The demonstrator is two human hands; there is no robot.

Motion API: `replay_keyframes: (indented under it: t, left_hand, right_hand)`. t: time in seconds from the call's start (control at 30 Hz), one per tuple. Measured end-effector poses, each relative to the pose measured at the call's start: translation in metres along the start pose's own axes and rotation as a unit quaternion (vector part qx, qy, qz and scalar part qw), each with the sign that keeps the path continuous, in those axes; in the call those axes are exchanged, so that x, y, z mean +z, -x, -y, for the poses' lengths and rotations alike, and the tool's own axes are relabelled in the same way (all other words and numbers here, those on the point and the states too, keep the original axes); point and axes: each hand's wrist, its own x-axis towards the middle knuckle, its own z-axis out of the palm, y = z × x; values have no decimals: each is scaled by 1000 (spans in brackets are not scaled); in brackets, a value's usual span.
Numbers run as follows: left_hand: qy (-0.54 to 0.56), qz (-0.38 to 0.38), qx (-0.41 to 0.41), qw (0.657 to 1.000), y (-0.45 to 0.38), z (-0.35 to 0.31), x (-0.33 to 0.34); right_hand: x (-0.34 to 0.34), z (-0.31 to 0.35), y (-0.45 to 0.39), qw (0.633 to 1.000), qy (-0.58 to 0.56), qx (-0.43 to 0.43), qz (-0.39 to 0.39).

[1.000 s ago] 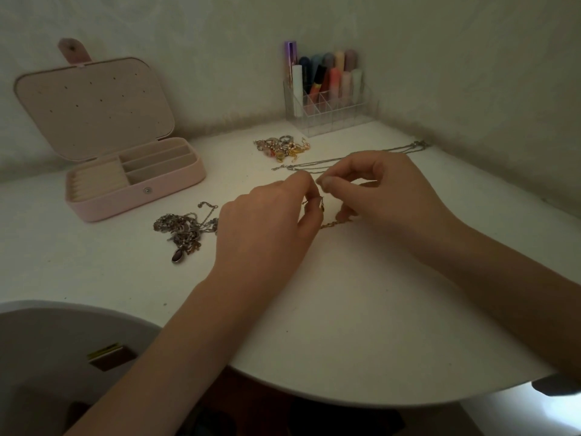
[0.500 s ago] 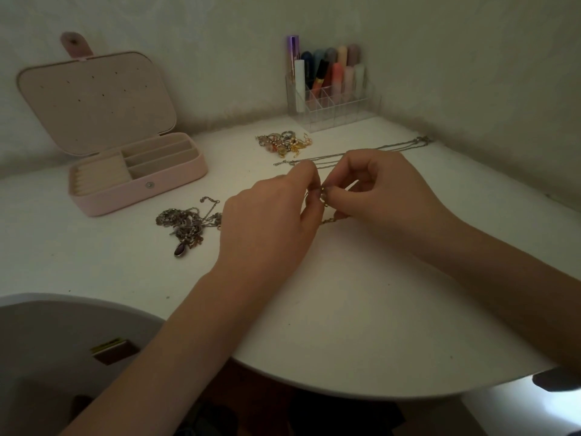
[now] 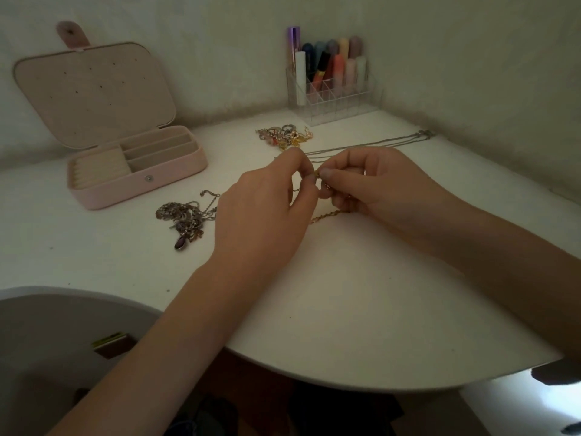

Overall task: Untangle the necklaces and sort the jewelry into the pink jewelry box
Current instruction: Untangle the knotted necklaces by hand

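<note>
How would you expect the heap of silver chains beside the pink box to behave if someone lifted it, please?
The silver chains lie in a knotted clump, so they would probably come up floppy and all together. The purple pendant at the near edge would likely dangle and swing. Fine links may snag, so slow lifting seems wise.

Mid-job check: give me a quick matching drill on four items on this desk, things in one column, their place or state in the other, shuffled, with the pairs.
Things:
1. pink jewelry box
2. gold chain
3. tangled silver necklaces
4. clear organizer

Place or state:
A. in a heap left of the left hand
B. back corner, holding coloured tubes
C. lid open, compartments showing
D. pinched between both hands, the right hand included

Pairs: 1-C, 2-D, 3-A, 4-B
</note>
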Motion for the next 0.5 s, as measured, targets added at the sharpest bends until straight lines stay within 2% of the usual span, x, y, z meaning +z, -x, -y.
replay_keyframes:
  t: [0.2, 0.33, 0.5]
  left_hand:
    - [36, -5, -28, 999, 0, 3, 0]
    - [51, -1, -43, 998, 0, 3, 0]
    - [36, 14, -39, 998, 1, 0, -1]
  right_hand:
    - [-4, -3, -3, 999, -31, -10, -13]
    - [-4, -3, -2, 996, 47, -71, -13]
    - [0, -3, 0, 980, 129, -141, -56]
